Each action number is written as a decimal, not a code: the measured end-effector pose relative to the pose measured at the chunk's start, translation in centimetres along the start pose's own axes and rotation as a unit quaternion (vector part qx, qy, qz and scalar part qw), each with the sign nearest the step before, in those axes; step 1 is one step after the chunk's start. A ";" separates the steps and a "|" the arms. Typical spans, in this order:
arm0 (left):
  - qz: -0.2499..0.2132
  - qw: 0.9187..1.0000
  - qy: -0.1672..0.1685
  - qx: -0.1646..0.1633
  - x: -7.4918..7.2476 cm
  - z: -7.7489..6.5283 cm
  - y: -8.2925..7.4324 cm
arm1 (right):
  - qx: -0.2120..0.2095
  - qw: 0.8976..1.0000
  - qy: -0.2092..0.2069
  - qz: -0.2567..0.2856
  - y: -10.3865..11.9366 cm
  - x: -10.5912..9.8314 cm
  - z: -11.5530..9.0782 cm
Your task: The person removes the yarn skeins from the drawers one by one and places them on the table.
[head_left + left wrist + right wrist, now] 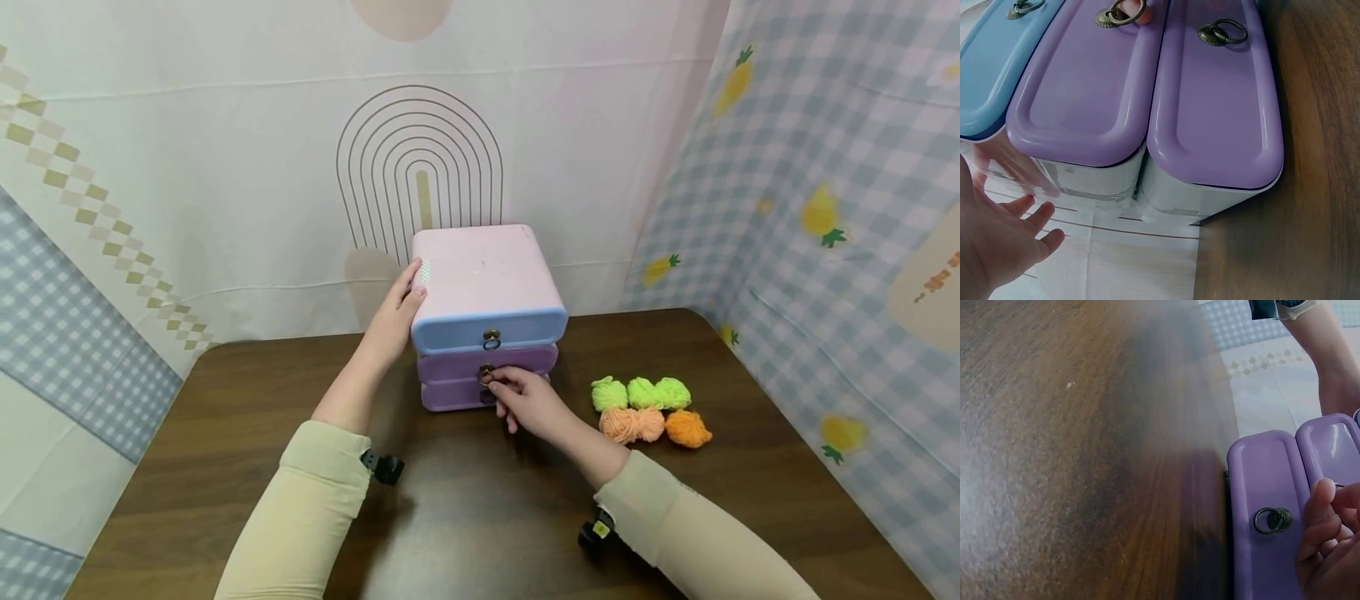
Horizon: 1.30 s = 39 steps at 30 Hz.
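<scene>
A small three-drawer cabinet (480, 267) stands on the table, with a pale pink top, one blue drawer (450, 335) uppermost and two purple drawers below. My left hand (392, 321) rests against the cabinet's upper left side, its fingers extended; the left wrist view also shows those fingers spread. With thumb and fingertips, my right hand (528, 402) pinches the bronze ring pull (1107, 17) of the middle purple drawer (1091, 81). Below it, the bottom purple drawer (1222, 106) has its own ring pull (1266, 520) hanging free. All the drawers look closed or nearly so.
Right of the cabinet lie several small yarn balls: green ones (609, 394) behind, peach ones (633, 425) and an orange one (687, 429) in front. Patterned cloth (262, 183) hangs behind the brown wooden table (465, 517) and along its sides.
</scene>
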<state>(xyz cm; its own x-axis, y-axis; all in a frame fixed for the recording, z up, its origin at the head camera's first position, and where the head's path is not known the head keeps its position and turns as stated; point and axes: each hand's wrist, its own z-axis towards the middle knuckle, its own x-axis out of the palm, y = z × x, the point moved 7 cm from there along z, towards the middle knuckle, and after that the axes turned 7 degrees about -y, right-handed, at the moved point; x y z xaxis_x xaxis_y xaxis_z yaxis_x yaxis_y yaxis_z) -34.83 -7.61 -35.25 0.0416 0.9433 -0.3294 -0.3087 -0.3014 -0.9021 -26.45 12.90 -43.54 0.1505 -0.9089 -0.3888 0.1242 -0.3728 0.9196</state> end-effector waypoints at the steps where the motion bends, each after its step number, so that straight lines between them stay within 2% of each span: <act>1: -0.002 1.000 0.000 0.000 0.0 0.0 0.0 | -0.001 1.000 0.001 0.000 0.1 0.0 0.0; 20: 0.014 1.000 0.000 0.002 -0.1 0.1 0.0 | 0.026 0.999 0.017 -0.020 -2.2 -1.2 -1.8; 27: 0.024 1.000 -0.007 -0.009 -0.3 0.1 0.0 | 0.032 0.999 0.020 -0.029 -2.9 -1.4 -1.7; 39: 0.029 1.000 -0.005 -0.007 -0.2 0.1 0.1 | 0.050 0.998 0.024 -0.039 -3.7 -0.9 -1.3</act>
<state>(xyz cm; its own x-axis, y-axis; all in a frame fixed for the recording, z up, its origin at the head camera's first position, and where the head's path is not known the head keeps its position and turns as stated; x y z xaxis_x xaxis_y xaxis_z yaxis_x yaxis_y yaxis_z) -34.93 -7.77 -35.22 0.0138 0.9254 -0.3788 -0.2966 -0.3580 -0.8854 -25.80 15.34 -46.66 0.1908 -0.8675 -0.4594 0.0390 -0.4610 0.8866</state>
